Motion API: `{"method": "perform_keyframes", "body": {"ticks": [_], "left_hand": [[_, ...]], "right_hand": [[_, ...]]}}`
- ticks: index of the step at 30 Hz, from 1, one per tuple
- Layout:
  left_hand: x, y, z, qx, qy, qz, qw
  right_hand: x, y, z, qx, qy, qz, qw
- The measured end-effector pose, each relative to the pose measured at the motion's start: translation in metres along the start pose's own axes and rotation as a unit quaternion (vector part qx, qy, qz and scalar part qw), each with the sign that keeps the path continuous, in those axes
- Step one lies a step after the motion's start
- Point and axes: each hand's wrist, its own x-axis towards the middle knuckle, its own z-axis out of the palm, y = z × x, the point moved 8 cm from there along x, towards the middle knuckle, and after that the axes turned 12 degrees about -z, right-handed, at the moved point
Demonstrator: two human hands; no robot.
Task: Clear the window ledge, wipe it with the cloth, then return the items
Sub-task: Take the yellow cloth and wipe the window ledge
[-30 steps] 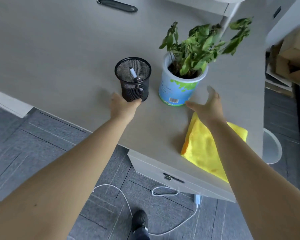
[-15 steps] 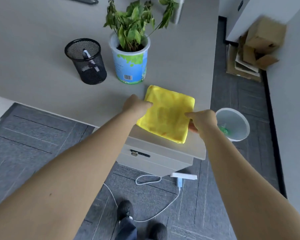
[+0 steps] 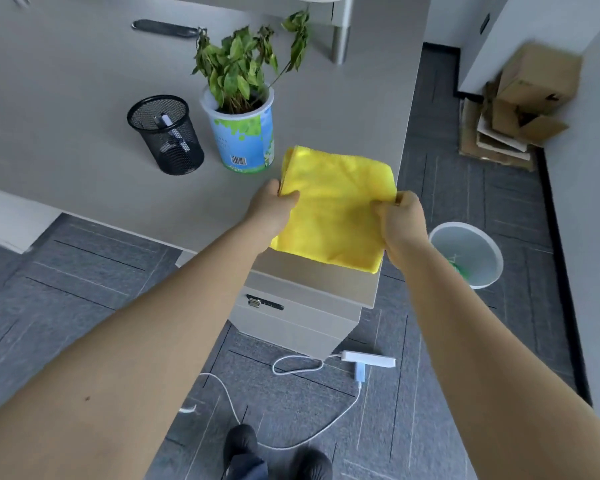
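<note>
A folded yellow cloth (image 3: 336,206) lies at the near right corner of the grey desk (image 3: 66,98). My left hand (image 3: 272,209) grips its left edge and my right hand (image 3: 400,220) grips its right edge. Behind the cloth stands a potted plant (image 3: 241,133) in a blue and green pot. To the plant's left is a black mesh pen holder (image 3: 167,135) with a pen inside. No window ledge is in view.
A drawer unit (image 3: 291,317) sits under the desk corner. A white bin (image 3: 471,254) stands on the floor to the right, with cardboard boxes (image 3: 520,109) stacked further back. A white power strip (image 3: 368,360) and its cable lie on the floor near my shoes.
My hands left the pen holder and the plant pot and came back to the cloth, one at each side. They now grip its edges.
</note>
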Motion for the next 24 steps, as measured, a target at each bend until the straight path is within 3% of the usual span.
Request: {"method": "perform_keyframes", "body": {"ticks": [6,13,18,24], "left_hand": [[-0.069,0.051,0.042,0.024,-0.023,0.126,0.992],[-0.174,0.062,0.141,0.038,-0.185,0.21,0.959],[-0.279,0.036,0.223,0.069,-0.307,0.23,0.921],[-0.43,0.008,0.33,0.12,-0.453,0.26,0.844]], "right_hand": [[-0.04,-0.023,-0.085,0.009,0.101,-0.051,0.994],[-0.153,-0.001,-0.216,0.011,0.287,-0.048,0.957],[-0.271,0.044,-0.304,0.024,0.392,0.0,0.92],[-0.409,0.094,-0.423,0.04,0.505,0.031,0.861]]}}
